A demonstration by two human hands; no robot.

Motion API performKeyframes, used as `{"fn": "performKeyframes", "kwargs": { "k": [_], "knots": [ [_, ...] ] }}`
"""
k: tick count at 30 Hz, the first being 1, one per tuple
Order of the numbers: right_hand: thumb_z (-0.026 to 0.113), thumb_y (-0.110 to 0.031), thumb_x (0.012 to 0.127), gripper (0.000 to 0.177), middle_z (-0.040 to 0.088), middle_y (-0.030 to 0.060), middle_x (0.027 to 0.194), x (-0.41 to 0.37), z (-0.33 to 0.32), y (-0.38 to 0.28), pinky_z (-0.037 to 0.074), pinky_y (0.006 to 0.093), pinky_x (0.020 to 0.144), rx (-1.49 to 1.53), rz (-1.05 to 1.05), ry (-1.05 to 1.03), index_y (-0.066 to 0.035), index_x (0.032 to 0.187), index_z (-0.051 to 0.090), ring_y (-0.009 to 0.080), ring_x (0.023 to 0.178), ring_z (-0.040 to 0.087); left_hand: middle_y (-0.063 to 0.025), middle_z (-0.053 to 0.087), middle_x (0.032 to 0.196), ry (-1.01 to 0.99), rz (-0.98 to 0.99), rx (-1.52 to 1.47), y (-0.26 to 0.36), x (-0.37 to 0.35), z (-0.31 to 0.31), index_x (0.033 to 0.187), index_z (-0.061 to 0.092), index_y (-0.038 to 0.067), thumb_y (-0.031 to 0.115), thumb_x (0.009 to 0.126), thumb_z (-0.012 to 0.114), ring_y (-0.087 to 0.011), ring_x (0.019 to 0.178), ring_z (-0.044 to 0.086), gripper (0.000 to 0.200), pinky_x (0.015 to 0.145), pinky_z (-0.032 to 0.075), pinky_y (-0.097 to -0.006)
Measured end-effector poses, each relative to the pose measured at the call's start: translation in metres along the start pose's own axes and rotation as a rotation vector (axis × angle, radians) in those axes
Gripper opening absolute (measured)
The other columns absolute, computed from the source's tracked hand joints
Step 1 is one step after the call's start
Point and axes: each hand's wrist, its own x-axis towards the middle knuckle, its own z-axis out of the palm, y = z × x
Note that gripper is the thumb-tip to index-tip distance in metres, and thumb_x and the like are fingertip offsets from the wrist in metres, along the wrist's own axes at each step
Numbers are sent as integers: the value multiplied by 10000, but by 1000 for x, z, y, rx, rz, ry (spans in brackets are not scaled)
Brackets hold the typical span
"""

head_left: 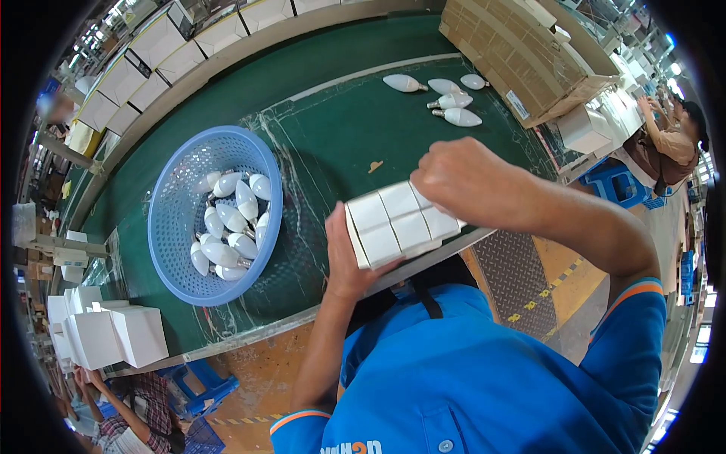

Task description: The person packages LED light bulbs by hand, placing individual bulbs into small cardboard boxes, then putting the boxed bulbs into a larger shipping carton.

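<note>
White boxes sit between my left fingers, gripping their side seemingly for steadiness, and my right fingers, curled at the far corner, whose hold I cannot tell.

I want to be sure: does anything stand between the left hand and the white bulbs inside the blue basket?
Yes, the blue basket itself: its rim and side wall stand between the left hand and the white bulbs. Nothing visible stands on the green tabletop between hand and basket.
</note>
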Motion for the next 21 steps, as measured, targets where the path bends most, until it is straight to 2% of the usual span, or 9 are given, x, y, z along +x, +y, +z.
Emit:
{"fn": "performKeyframes", "kwargs": {
  "k": [2, 4, 5, 6, 7, 8, 11, 15, 21],
  "knots": [
    [615, -86, 666, 89, 619, 91, 780, -14, -6, -6, 504, 349, 579, 24, -7, 59, -41, 737, 585, 246, 718, 610, -238, 439, 1221, 18, 184, 126, 3, -8, -1, 1322, 265, -79, 208, 668, 783, -426, 1083, 469, 883, 944, 396, -469],
    [607, -102, 668, 167, 598, 60, 902, -39, -12, -22, 482, 294, 534, 50, -3, 98, -40, 820, 579, 193, 731, 579, -220, 461, 1183, 97, 245, 118, 7, -28, 3, 1280, 332, -11, 100, 757, 656, -407, 1049, 509, 624, 873, 433, -475],
    [618, -89, 645, 271, 595, 70, 922, -52, -4, -31, 471, 264, 515, 27, 1, 213, -13, 905, 612, 178, 710, 567, -213, 464, 1174, 146, 300, 94, 7, -38, 7, 1252, 352, 28, 70, 761, 628, -392, 1056, 512, 565, 855, 436, -474],
    [620, -121, 685, 273, 584, 68, 892, -63, 4, -39, 458, 249, 498, -31, -5, 292, -5, 932, 615, 164, 715, 555, -206, 466, 1166, 186, 343, 70, 7, -48, 12, 1223, 371, 67, 40, 765, 599, -378, 1062, 515, 513, 836, 440, -474],
    [630, -121, 695, 295, 595, 75, 932, -71, 8, -45, 453, 240, 502, -17, 12, 329, -4, 965, 620, 162, 720, 560, -171, 473, 1157, 204, 338, 77, 5, -56, 15, 1193, 380, 160, 131, 789, 607, -355, 1052, 527, 465, 811, 441, -460],
    [640, -121, 704, 316, 605, 82, 973, -78, 13, -50, 449, 231, 506, 2, 34, 370, -3, 998, 626, 161, 724, 565, -171, 473, 1157, 189, 323, 73, 3, -61, 18, 1193, 380, 160, 131, 789, 607, -355, 1052, 527, 465, 811, 441, -460],
    [646, -123, 735, 280, 607, 77, 994, -93, 19, -56, 436, 219, 512, -12, 63, 366, -21, 996, 638, 148, 724, 565, -121, 477, 1175, 249, 489, 63, -1, -63, 20, 1198, 375, 290, 289, 858, 548, -339, 1042, 529, 381, 786, 444, -438],
    [645, -120, 741, 266, 607, 74, 989, -96, 24, -55, 422, 219, 509, 3, 55, 413, -25, 990, 643, 138, 709, 557, -123, 477, 1176, 221, 526, 62, -2, -62, 18, 1204, 372, 294, 289, 860, 553, -338, 1041, 528, 389, 779, 445, -434],
    [632, -124, 748, 260, 606, 75, 979, -91, 19, -52, 415, 227, 497, -22, 34, 406, -21, 986, 637, 137, 699, 550, -134, 483, 1161, 207, 449, 41, 1, -63, 17, 1198, 375, 292, 266, 844, 564, -340, 1026, 535, 402, 782, 446, -436]
  ]
}}
